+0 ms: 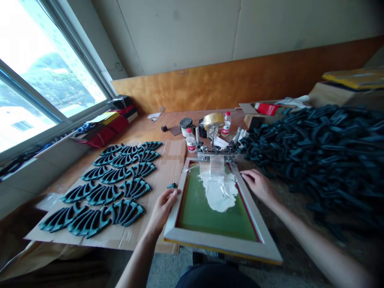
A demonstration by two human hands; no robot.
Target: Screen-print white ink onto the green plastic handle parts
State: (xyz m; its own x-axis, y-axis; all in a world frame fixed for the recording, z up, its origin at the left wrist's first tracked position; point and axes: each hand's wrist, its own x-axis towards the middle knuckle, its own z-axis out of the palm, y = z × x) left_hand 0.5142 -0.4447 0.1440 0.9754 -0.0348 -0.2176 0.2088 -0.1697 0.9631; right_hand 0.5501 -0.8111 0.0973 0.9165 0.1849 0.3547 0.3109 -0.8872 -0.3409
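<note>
A framed green screen (216,224) lies in front of me, with white paste (220,194) spread over its upper part and a metal blade (217,167) at the paste's top end. My left hand (164,206) is closed at the frame's left edge; a small dark green piece (172,185) shows just beyond its fingertips. At the frame's upper right edge is my right hand (258,183), its fingers bent together. Whether either hand grips the frame or something small is hidden.
Rows of dark green curved parts (102,194) lie on cardboard (129,238) at left. A large heap of similar parts (324,152) fills the right. Behind the clamp (216,153) stand bottles (226,124), a tin (186,126) and a tape roll (213,119).
</note>
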